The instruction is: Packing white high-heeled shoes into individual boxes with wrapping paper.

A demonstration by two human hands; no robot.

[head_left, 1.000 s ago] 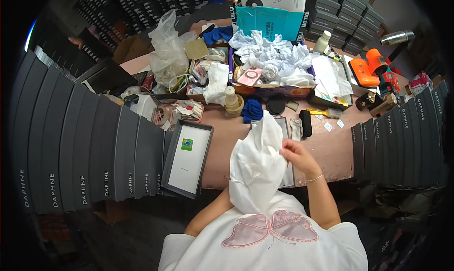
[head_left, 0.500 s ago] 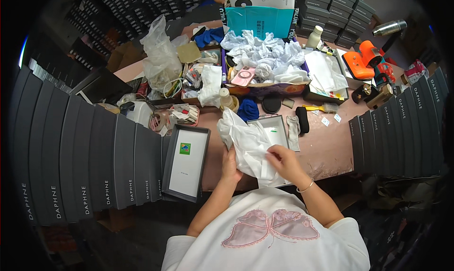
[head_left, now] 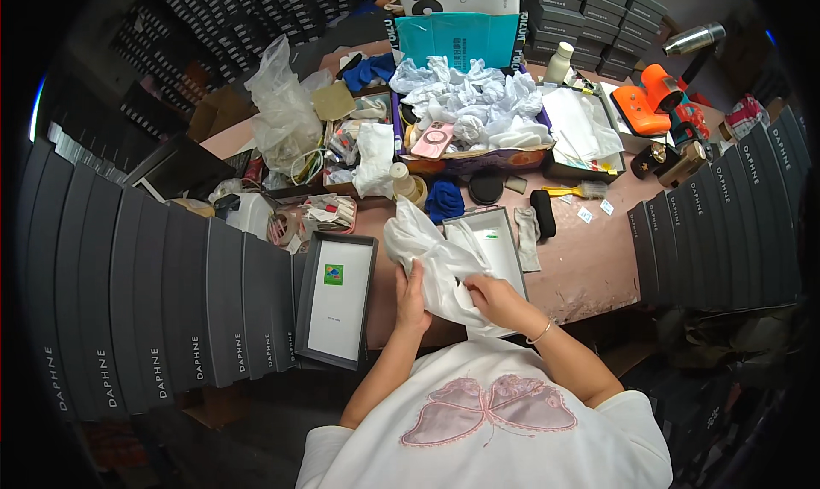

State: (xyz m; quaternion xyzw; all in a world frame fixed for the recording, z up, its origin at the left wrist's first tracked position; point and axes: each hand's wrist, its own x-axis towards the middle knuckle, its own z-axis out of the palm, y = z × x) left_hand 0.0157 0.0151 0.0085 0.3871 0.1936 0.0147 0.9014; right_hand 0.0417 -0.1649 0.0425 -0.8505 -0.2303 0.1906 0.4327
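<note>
A white tissue-paper bundle (head_left: 434, 263) hangs in front of me, held between both hands. My left hand (head_left: 413, 303) is closed on its left side, thumb lying up along the paper. At its right edge, my right hand (head_left: 497, 301) pinches a fold of the tissue. A small dark spot shows by those fingertips; what the paper wraps is hidden. Just behind the bundle lies an open shoebox (head_left: 504, 251) with white inside and more tissue in it, partly covered by the bundle. To the left rests a grey box lid (head_left: 340, 298), inside up, with a green square sticker.
Tall stacks of dark shoeboxes (head_left: 175, 292) flank me on the left, with more boxes (head_left: 726, 224) on the right. Behind are a carton of crumpled paper (head_left: 478, 96), a pink phone (head_left: 432, 140), a blue cloth (head_left: 444, 200), a black case (head_left: 542, 214) and a yellow-handled brush (head_left: 574, 191).
My right hand has shifted slightly left and down along the tissue, and a dark spot now shows beside its fingertips. My left thumb now lies over the paper.
</note>
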